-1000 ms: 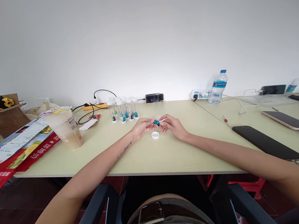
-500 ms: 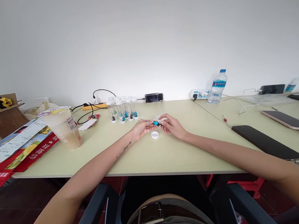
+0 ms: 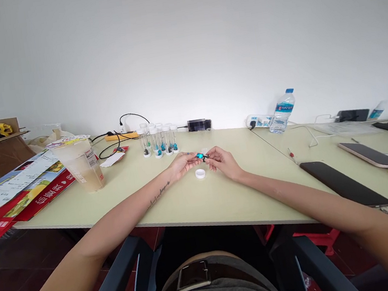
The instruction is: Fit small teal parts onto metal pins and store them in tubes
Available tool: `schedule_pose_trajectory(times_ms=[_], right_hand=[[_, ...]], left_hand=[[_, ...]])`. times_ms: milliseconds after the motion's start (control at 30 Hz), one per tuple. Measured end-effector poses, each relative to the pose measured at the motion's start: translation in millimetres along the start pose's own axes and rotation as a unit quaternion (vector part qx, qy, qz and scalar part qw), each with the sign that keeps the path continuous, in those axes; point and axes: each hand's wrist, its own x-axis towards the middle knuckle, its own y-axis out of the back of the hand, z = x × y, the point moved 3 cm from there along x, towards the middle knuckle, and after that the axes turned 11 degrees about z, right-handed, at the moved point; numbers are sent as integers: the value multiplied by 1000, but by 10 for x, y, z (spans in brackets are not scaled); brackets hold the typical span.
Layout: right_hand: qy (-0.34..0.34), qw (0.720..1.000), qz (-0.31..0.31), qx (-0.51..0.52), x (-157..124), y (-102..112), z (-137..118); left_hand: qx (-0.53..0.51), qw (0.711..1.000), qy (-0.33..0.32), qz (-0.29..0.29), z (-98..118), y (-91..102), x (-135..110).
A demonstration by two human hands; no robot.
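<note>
My left hand (image 3: 182, 164) and my right hand (image 3: 222, 160) meet over the middle of the pale green table (image 3: 194, 198). Both pinch a small blue and black part (image 3: 201, 156) between their fingertips. A white round cap (image 3: 200, 174) lies on the table just below the hands. Behind them stands a cluster of clear tubes with white caps (image 3: 159, 141), each holding small blue and dark pieces.
A tall iced drink cup (image 3: 81, 163) and coloured leaflets (image 3: 16, 190) sit at left. A water bottle (image 3: 282, 112), power strips and cables line the back edge. Two phones (image 3: 346, 184) and small metal tools lie at right. A chair's armrests show below.
The view has tilted slightly, so everything sits a little higher in frame. My hands stay together on the blue part, with small shifts of the fingertips.
</note>
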Motion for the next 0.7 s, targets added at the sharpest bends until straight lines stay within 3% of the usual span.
schedule_pose_trajectory(times_ms=[167,267,333,433,533,600,700], right_hand=[[37,995,-9,-96,-17,-14,-17],[125,961,-23,-247,-26,-19,-57],[209,897,-42,-388,-29,-33,-74],[311,771,-71,-551,-33,-65,-62],[362,698,-98,-610,-51,-101,-47],[371,684,-109,-618,-67,-122,-56],[353,714,-124,-592,-83,-138,-89]], left_hand=[[33,999,-14,1,39,10,-10],[64,997,-24,-19,50,10,-25],[97,994,-35,-29,54,7,-32],[138,988,-58,-33,58,-4,-36],[163,983,-83,-28,56,-20,-45],[177,979,-95,-17,51,-32,-60],[197,974,-110,7,39,-44,-81]])
